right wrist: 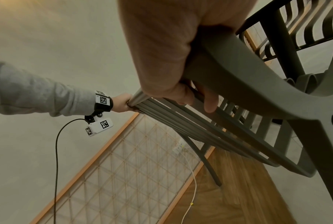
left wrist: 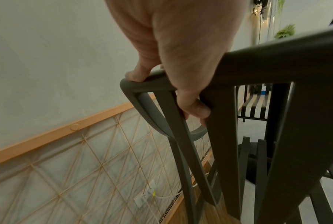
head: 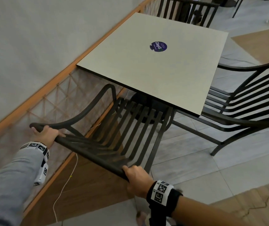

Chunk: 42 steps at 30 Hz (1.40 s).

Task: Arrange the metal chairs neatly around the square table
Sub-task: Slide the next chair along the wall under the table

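A dark metal slatted chair [head: 130, 128] stands at the near side of the square beige table [head: 130, 66], its seat partly under the tabletop. My left hand [head: 46, 133] grips the left end of its top rail [left wrist: 276, 50], fingers curled round it. My right hand [head: 137, 178] grips the right end of the same rail [right wrist: 238, 68]. A second metal chair [head: 248, 98] sits at the table's right side, and a third [head: 187, 10] stands at the far side.
A wall with an orange wooden rail and rope lattice [head: 48, 101] runs close along the left. A white cable [head: 65, 185] trails on the wooden floor strip by the wall. Grey tiled floor [head: 195, 160] lies to the right.
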Each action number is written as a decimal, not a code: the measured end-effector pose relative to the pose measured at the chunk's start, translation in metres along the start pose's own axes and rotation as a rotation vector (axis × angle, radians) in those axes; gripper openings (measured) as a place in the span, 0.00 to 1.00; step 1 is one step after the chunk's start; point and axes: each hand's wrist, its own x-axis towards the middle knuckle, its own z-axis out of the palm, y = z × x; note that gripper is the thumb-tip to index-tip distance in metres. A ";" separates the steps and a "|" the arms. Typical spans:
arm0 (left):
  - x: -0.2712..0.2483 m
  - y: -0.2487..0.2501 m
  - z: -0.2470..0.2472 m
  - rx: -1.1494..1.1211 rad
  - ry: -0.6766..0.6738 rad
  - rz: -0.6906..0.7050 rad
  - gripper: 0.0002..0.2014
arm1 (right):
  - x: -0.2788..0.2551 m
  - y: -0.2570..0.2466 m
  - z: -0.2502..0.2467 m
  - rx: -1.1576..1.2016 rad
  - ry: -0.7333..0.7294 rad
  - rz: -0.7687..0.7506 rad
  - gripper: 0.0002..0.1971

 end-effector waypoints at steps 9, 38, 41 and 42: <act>-0.002 -0.024 0.037 -0.113 0.000 -0.018 0.08 | -0.013 -0.005 0.020 0.009 -0.058 0.003 0.12; 0.055 0.009 0.030 -0.814 0.106 -0.311 0.29 | 0.016 0.024 -0.018 -0.065 0.064 0.002 0.08; 0.076 0.011 0.022 -0.835 0.117 -0.298 0.26 | 0.028 0.028 -0.023 -0.050 0.097 -0.001 0.09; 0.084 0.014 0.021 -0.853 0.132 -0.310 0.27 | 0.032 0.032 -0.025 -0.043 0.117 -0.001 0.09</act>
